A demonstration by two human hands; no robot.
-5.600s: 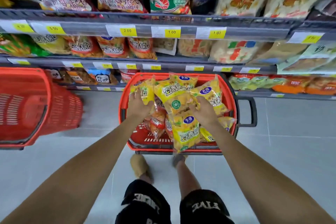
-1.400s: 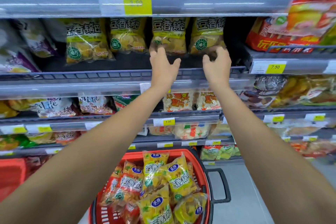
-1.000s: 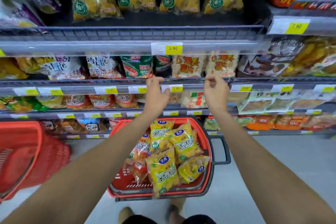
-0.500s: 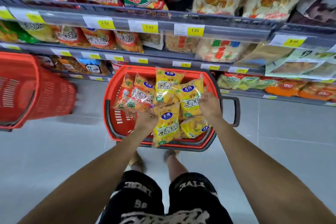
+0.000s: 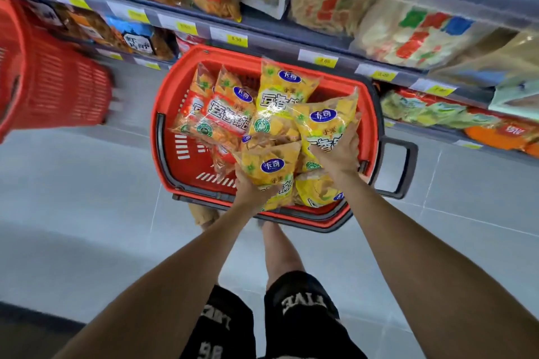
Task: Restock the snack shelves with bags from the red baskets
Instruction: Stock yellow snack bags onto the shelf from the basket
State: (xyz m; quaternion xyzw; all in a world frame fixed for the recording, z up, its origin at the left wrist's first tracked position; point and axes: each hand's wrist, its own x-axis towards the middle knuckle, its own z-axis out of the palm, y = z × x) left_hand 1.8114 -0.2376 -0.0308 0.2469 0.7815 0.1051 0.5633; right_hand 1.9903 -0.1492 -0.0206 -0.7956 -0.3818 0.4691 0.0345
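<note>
1. Landmark is the red basket (image 5: 172, 87), which sits on the floor right below the shelves (image 5: 262, 35). The person leans over its near rim.
2. The left grip (image 5: 251, 190) has its fingers curled round the lower end of the front yellow bag (image 5: 269, 167). That bag is at the basket's near rim, tilted up, with its bottom edge hanging past the rim.
3. The right grip (image 5: 339, 151) has its fingers spread and wrapped onto the side yellow bag (image 5: 323, 122). That bag is on the basket's pull-handle (image 5: 396, 166) side and leans on the pile. Can't tell how much thumb is under it.
4. Other stock in the basket:
   - a tall yellow bag (image 5: 281, 93) at the centre
   - orange bags (image 5: 227, 108) on the side away from the handle
   - a low yellow bag (image 5: 316, 194) at the near rim, between the two wrists
5. A second red basket (image 5: 58, 81) stands well off on the side away from the handle. It's blurred, so contents unknown.
6. My read is a double pick is in hand, one bag per grip, with plenty left to shelve.
7. Risks:
   - The film is slick and the bags are air-filled. The right grip looks more like a palm hold than a pinch, so that bag could slide out on the lift.
   - The bags overlap, so pulling either one may drag the tall yellow bag or the orange bags over the rim.
   - Squeezing harder to compensate would crush the chips or pop a seam.
   - The basket is close to the feet, and a snag on the lift could shift it.
</note>
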